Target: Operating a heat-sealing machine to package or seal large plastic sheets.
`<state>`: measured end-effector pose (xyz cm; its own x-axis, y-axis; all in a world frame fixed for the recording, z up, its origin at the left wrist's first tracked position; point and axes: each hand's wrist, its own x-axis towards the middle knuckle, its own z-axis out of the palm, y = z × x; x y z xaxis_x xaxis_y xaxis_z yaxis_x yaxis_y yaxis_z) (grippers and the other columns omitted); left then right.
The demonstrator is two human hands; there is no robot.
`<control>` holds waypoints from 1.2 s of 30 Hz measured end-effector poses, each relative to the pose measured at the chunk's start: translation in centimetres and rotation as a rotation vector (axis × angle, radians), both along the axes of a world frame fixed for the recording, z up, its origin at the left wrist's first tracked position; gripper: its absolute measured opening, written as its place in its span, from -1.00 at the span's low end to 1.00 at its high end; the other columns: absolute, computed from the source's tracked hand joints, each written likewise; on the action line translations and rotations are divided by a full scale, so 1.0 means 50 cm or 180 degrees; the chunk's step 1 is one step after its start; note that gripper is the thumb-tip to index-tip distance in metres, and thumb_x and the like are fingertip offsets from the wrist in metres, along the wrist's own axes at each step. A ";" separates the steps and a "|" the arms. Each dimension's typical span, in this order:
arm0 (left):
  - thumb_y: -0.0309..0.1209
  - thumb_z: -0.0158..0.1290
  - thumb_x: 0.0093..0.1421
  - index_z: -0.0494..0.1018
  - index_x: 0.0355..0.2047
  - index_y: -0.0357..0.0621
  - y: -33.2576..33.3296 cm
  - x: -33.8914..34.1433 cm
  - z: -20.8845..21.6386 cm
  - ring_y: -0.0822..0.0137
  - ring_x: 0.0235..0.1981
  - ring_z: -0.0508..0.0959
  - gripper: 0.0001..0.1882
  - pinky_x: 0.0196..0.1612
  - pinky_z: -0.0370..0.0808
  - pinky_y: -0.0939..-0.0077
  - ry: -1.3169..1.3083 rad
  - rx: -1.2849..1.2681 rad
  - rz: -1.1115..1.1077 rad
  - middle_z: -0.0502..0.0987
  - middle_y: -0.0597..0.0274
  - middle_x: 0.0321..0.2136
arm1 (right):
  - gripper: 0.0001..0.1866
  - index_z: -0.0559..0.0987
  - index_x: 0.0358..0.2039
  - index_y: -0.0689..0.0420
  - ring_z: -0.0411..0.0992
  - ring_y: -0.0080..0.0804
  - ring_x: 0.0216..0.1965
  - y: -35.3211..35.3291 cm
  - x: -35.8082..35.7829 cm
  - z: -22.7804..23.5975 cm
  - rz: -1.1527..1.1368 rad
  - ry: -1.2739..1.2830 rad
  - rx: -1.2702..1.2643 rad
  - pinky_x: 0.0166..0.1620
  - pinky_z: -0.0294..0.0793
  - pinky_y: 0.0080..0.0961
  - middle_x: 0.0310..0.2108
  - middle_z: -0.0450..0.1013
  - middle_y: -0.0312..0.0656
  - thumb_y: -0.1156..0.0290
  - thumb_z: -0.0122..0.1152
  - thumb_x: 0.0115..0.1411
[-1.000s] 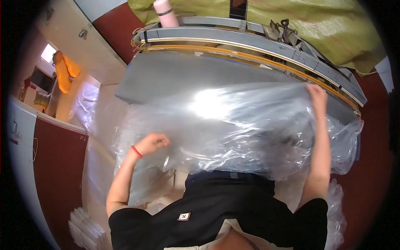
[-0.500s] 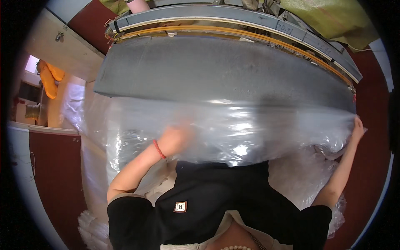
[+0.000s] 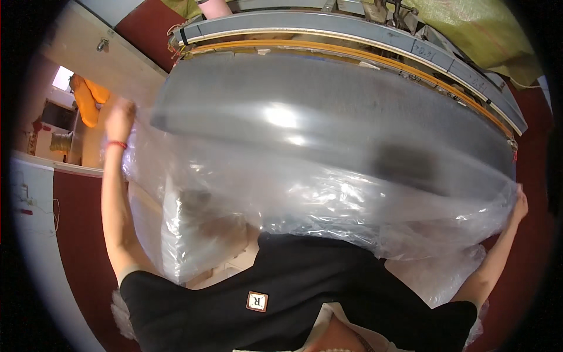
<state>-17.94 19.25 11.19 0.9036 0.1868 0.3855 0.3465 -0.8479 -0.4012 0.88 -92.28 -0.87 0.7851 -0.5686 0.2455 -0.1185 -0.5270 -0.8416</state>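
My right hand [image 3: 521, 206] pinches the edge of the clear plastic film [image 3: 340, 190] at the right end of the grey bench [image 3: 264, 76] — the film stretches over the bench's front part. My left hand [image 3: 120, 120] is raised beyond the bench's left end, film beside it — too blurred to tell whether its fingers grip.

left of the table [image 3: 264, 70], the left hand [image 3: 120, 117] is blurred, its grip unclear. the film [image 3: 334, 190] veils the table's near edge. beyond the table, the bottle [image 3: 215, 8] and green sheet [image 3: 469, 29] are cut off above.
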 end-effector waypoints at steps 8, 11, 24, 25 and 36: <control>-0.25 -0.04 0.02 0.45 -0.45 -0.20 0.131 0.248 -0.019 0.22 -0.49 0.51 -0.75 -0.38 0.40 0.38 -0.1375 -0.1598 0.0758 0.49 0.02 -0.53 | -0.63 0.55 -0.37 0.23 0.39 -0.48 -0.35 -0.004 0.150 -0.102 -0.0606 0.0517 -0.0835 -0.20 0.31 -0.57 -0.41 0.48 -0.17 0.16 0.17 -0.05; -0.18 0.02 0.01 0.29 -0.05 -0.12 0.083 0.310 -0.257 0.23 -0.17 0.45 -0.50 -0.13 0.35 0.44 -0.0683 -0.2612 0.0249 0.48 0.06 -0.26 | -0.60 0.55 -0.38 0.22 0.41 -0.38 -0.35 0.004 0.103 -0.074 -0.0702 0.0591 -0.1375 -0.21 0.32 -0.50 -0.40 0.48 -0.11 0.13 0.17 -0.11; -0.18 -0.09 0.11 0.42 -0.19 -0.13 -0.007 0.390 -0.278 0.19 -0.20 0.46 -0.65 -0.12 0.35 0.44 -0.1293 -0.1782 0.0588 0.45 0.11 -0.20 | -0.68 0.49 -0.35 0.04 0.40 -0.10 -0.27 0.243 0.062 0.012 -0.1505 0.0989 -0.1854 -0.25 0.36 -0.24 -0.38 0.45 -0.07 0.10 0.08 -0.03; -0.24 -0.07 0.12 0.42 -0.20 -0.17 -0.081 0.395 -0.242 0.22 -0.24 0.47 -0.68 -0.13 0.36 0.45 -0.1856 -0.1970 -0.0025 0.47 0.11 -0.23 | -0.68 0.49 -0.35 0.04 0.40 -0.10 -0.27 0.247 0.071 0.008 -0.1511 0.0969 -0.1801 -0.25 0.36 -0.24 -0.38 0.45 -0.07 0.10 0.08 -0.03; -0.33 0.06 0.04 0.46 -0.36 -0.24 -1.326 0.396 -0.190 0.56 -0.55 0.40 -0.77 -0.49 0.32 0.72 0.2636 -0.5285 -0.3277 0.46 0.36 -0.56 | -0.74 0.44 -0.43 0.15 0.42 -0.07 -0.38 0.234 0.073 -0.012 -0.1262 0.0715 -0.2180 -0.32 0.37 -0.19 -0.49 0.45 -0.03 0.20 -0.02 0.05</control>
